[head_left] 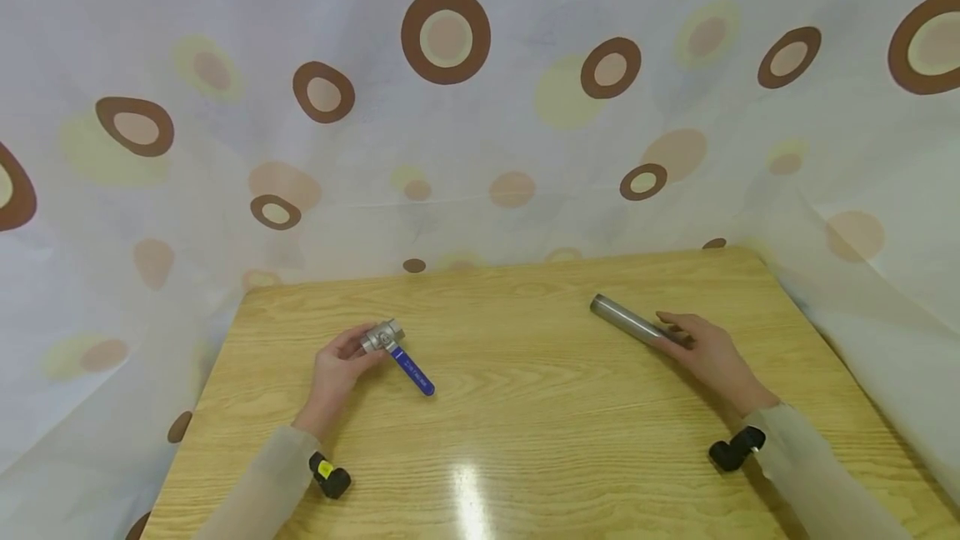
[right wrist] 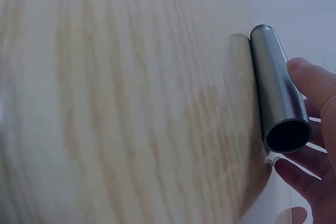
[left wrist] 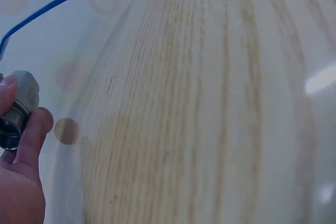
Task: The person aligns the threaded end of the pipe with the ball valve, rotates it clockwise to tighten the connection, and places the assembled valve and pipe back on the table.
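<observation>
1. There is one wooden table point(head_left: 525, 440), and two hands rest on it.
2. The left hand point(head_left: 337, 365) holds one metal valve point(head_left: 382, 336). Its fingers point(left wrist: 31, 135) and thumb curl round the silver body, so the hand is clamped on it.
3. The valve sits on the left part of the table, a bit toward the far edge.
4. The valve has one blue handle point(head_left: 412, 373). It sticks out from the silver body toward the middle of the table, and no finger touches it.
5. In the left wrist view I can see one open round end of the valve, dark inside.
6. The right hand point(head_left: 708, 357) holds one grey metal pipe point(head_left: 626, 319). The fingers point(right wrist: 310, 85) wrap along one end of it, so this hand is clamped on the pipe.
7. The pipe lies flat on the right part of the table. Its free end points toward the far left.
8. In the right wrist view the pipe is hollow, with one dark round opening near the fingers.
9. The valve and the pipe are well apart, with bare wood between them.
10. Each arm has one pale sleeve point(head_left: 810, 465) and one small black camera at the wrist, so two cameras in all.
11. A white cloth point(head_left: 480, 107) with many brown and yellow rings hangs behind the table and at both sides.
</observation>
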The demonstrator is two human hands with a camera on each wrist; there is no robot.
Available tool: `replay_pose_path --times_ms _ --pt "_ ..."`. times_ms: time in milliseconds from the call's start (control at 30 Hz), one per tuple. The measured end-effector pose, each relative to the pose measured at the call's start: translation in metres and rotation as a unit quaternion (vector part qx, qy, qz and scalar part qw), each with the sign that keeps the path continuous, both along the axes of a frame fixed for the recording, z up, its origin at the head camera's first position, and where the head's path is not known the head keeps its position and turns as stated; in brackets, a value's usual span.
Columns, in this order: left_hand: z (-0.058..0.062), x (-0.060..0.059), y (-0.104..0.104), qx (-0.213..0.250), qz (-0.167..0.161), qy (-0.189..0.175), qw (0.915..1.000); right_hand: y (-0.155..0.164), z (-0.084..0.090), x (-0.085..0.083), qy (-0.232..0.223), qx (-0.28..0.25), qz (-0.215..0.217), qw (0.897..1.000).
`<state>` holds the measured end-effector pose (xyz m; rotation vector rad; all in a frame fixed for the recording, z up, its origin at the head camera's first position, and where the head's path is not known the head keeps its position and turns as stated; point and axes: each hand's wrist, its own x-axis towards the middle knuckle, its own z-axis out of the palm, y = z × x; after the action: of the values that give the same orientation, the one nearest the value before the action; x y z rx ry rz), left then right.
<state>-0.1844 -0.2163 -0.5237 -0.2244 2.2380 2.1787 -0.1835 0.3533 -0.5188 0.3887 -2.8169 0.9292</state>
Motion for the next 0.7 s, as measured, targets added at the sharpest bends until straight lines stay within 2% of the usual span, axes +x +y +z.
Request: replay_pose_path --times_ms 333,700 --pt "0.001 0.001 0.004 0.015 -0.023 -0.008 0.9996 -0.003 -0.007 -0.004 0.017 -0.002 0.008 1.0" --pt "0.006 0.001 0.011 0.026 -0.04 -0.014 0.9988 -0.006 -0.01 -0.007 -0.02 -0.002 0.009 1.0"
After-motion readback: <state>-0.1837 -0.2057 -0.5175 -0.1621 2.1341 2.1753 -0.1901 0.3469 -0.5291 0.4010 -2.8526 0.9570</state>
